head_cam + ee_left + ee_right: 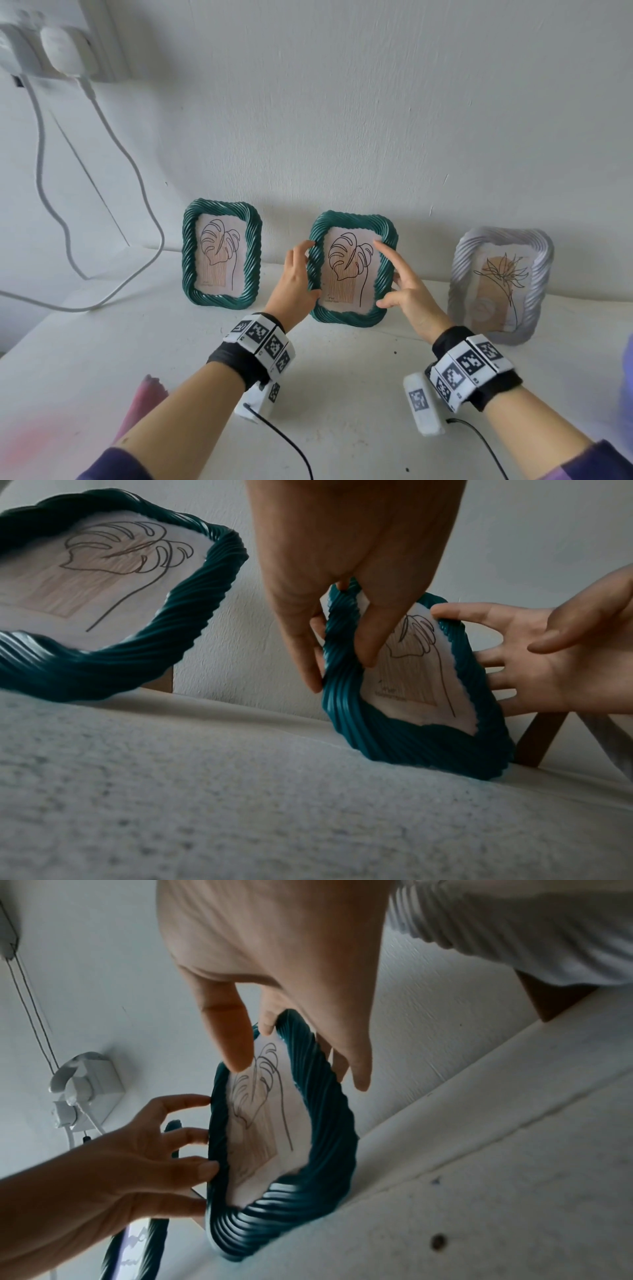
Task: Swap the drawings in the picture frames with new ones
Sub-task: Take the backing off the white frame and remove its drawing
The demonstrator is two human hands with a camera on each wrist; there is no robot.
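Note:
Three picture frames stand on a white surface (171, 349) against the wall. The middle green twisted frame (346, 317) (394, 739) (329, 1123) holds a leaf drawing (349, 270). My left hand (301, 270) (342, 647) grips its left edge, thumb on the front and fingers behind. My right hand (404, 284) (291, 961) is spread at its right edge, with straight fingers behind the rim and the index finger stretched over the drawing. The frame's bottom rests on the surface. A second green frame (253, 253) (192, 596) with the same leaf drawing stands to the left. A silver frame (544, 274) with a flower drawing stands to the right.
Wall plugs (61, 48) sit at the upper left, and their white cables (144, 192) hang down onto the surface's left side. A pink thing (147, 394) lies at the near left edge. A brown stand leg (541, 739) props the middle frame from behind.

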